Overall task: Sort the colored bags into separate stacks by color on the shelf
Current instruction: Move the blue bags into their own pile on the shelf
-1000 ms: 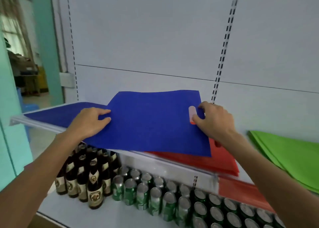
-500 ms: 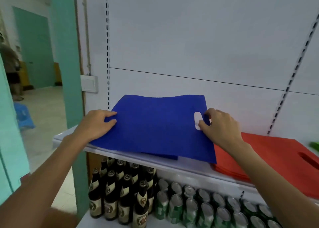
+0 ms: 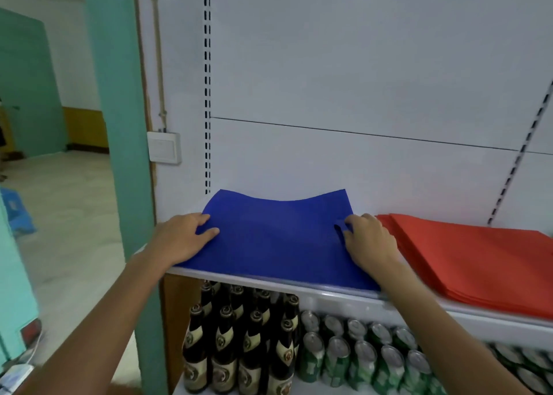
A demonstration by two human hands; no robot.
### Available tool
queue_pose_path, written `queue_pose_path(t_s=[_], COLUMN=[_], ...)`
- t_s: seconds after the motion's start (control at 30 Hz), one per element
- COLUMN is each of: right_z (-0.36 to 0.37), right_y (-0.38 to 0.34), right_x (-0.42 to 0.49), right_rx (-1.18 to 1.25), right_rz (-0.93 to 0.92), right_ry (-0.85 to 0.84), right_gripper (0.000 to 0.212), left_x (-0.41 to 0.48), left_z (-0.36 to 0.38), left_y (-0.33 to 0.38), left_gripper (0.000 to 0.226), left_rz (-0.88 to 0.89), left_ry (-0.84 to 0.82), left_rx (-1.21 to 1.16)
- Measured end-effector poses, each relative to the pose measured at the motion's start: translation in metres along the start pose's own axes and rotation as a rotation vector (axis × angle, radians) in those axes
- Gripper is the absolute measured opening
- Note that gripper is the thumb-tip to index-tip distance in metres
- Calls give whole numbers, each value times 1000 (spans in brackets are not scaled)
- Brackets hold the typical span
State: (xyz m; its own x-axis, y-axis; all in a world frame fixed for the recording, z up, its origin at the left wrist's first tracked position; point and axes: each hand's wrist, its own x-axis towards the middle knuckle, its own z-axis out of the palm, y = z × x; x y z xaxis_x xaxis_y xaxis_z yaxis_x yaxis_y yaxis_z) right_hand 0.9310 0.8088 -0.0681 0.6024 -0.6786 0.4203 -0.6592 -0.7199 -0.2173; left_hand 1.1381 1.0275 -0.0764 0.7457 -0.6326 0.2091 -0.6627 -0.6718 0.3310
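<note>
Left hand (image 3: 182,239), right hand (image 3: 369,242) hold 1 blue bag (image 3: 278,239).

A flat blue fabric bag (image 3: 278,242) lies at the left end of the white metal shelf (image 3: 344,300), with the left hand (image 3: 184,239) and right hand (image 3: 369,243) gripping its side edges. Stacked red fabric bags (image 3: 478,260) lie just beside it on the right, and brown glass bottles (image 3: 239,343) stand below.

brown bottles (image 3: 239,346), green cans (image 3: 359,355), wall switch (image 3: 164,147)
</note>
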Motion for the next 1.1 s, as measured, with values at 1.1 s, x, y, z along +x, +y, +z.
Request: queue_pose_path(t_s=[1.1], right_z=[-155], right_y=[317], right_x=[-85], right_rx=[72], right_rz=[215], right_ry=[242], right_gripper=[30], left_x=[-71], left_z=[83], left_y=[376], left_gripper=[48], left_rz=[597], left_ry=[174], left_rx=[-418])
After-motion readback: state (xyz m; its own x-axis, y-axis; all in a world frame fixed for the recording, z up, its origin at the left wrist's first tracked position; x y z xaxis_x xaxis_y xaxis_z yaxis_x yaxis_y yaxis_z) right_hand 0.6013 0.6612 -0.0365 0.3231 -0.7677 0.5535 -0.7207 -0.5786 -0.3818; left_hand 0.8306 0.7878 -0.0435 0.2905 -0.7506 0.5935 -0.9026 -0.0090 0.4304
